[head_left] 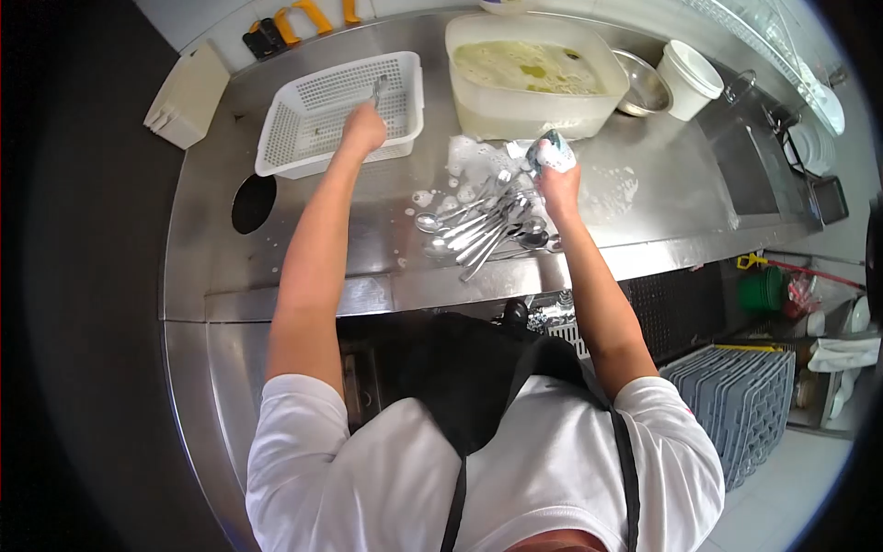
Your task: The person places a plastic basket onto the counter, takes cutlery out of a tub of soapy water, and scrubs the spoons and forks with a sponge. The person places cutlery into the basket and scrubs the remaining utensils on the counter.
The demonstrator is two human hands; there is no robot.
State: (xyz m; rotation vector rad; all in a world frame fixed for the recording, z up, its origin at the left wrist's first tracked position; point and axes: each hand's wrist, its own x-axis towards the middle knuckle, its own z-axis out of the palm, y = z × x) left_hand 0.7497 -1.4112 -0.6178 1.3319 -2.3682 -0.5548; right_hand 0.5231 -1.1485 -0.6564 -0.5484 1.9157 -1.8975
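Over the white perforated basket (418, 103), my left hand (366, 129) is closed on a metal piece of cutlery that looks like a fork (379, 87). The basket's floor shows hardly anything else in it. My right hand (559, 189) grips a foamy, dark green sponge (552, 152). Below and left of that hand lies a heap of spoons and other cutlery (483, 225) on the steel counter. Soap suds (474, 158) spread around the heap. Part of the cutlery beside my right hand is hidden by foam.
A plastic tub (524, 115) of cloudy, soapy water stands behind the suds. To its right are a steel bowl (644, 83) and a white bucket (690, 81). The counter has a round hole (254, 204) at left. Grey dish racks (736, 405) stand low at right.
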